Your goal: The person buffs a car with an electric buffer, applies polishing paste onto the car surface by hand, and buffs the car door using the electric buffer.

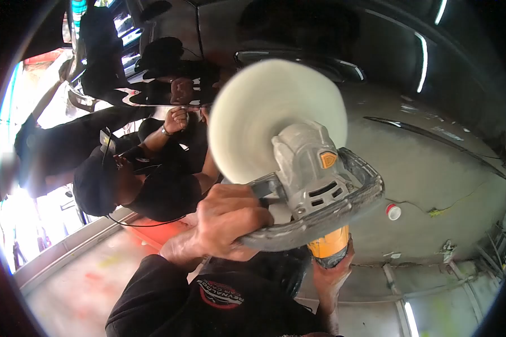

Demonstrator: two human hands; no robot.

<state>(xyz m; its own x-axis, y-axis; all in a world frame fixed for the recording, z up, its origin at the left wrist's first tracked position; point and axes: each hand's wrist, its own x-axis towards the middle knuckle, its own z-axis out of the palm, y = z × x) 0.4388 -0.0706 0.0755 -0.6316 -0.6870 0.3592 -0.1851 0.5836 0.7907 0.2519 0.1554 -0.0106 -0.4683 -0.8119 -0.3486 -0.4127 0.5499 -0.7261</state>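
My left hand point(230, 219) is closed around the grey D-shaped handle point(315, 224) of a polisher point(303, 163). My right hand point(333, 267) wraps the yellow lower body point(330, 244) of the same machine, and its fingers are partly hidden behind it. A round white polishing pad point(247, 118) sits at the machine's far end, its surface smeared as if spinning. Behind the pad is a glossy black car panel point(219, 28). Whether the pad touches the panel cannot be told from this view.
Close on the left, another person in a black cap point(95, 185) holds a watch-wearing hand point(177, 119) near the panel. A red and white round object point(393, 212) lies on the grey surface point(421, 168) at right. A thin dark strip point(433, 140) crosses there.
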